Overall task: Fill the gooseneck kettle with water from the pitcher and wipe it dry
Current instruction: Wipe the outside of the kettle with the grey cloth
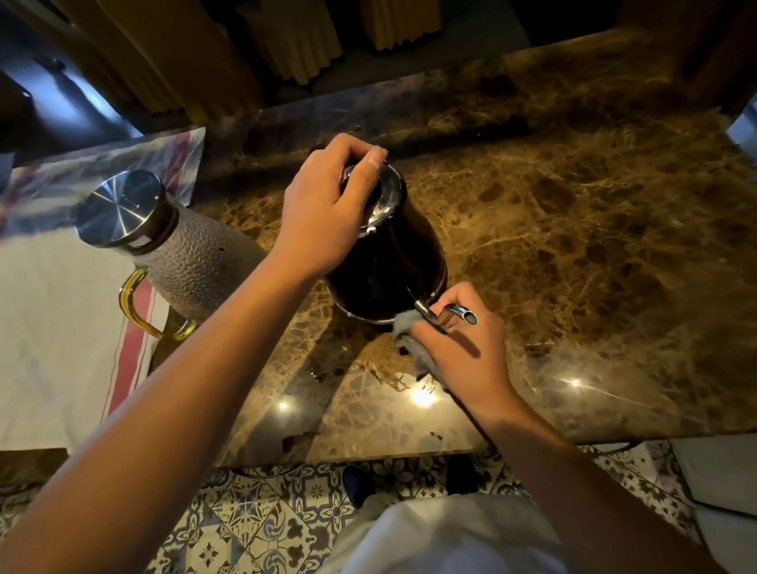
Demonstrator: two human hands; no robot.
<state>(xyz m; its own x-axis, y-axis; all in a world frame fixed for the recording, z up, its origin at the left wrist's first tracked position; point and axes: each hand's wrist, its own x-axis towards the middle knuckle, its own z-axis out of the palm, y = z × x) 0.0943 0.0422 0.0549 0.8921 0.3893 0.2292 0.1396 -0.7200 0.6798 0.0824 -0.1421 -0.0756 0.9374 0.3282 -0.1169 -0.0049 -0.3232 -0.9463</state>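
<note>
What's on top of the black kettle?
The left hand lies over the kettle lid, pressing down on it. Only a shiny edge of the lid shows beside the hand. The knob, if there is one, and the water inside are covered.

Kettle (pixel 393 259) mid-counter (pixel 584 232), spout (pixel 452 314) toward me. My left hand (pixel 324 210) on its lid, my right hand (pixel 463 352) at spout with cloth (pixel 407 329) between. Pitcher (pixel 177 249) left of kettle, lidded, on towel (pixel 50 330) covering counter's left end.
</note>
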